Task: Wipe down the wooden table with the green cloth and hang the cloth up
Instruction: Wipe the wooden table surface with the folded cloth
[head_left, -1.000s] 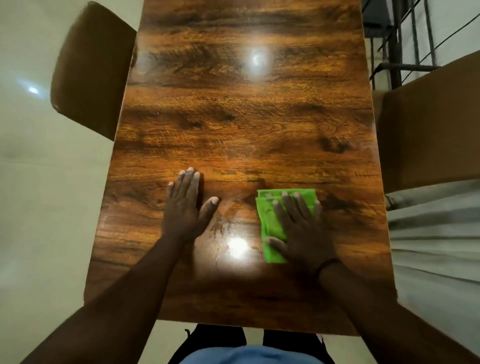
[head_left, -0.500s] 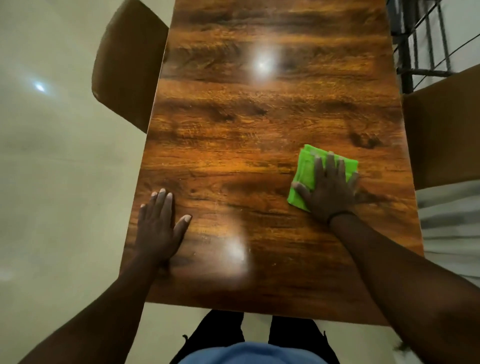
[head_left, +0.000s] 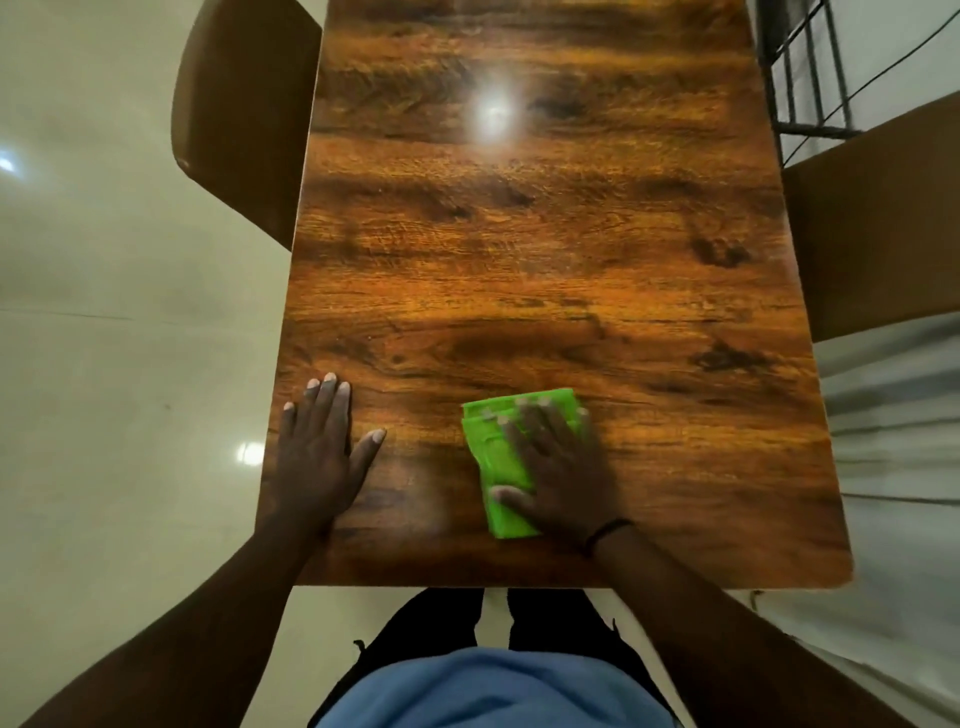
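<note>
The green cloth (head_left: 501, 470), folded into a rough rectangle, lay flat on the wooden table (head_left: 545, 249) close to its near edge. The right hand (head_left: 563, 475) pressed down on it with an open palm, fingers (head_left: 540, 423) stretched forward and slightly apart, their tips near the cloth's far edge and the thumb across its near part. The cloth showed past the hand on its left. The left hand (head_left: 317, 457) rested flat on the bare wood near the left edge, well apart from the cloth, four fingers together and thumb splayed.
</note>
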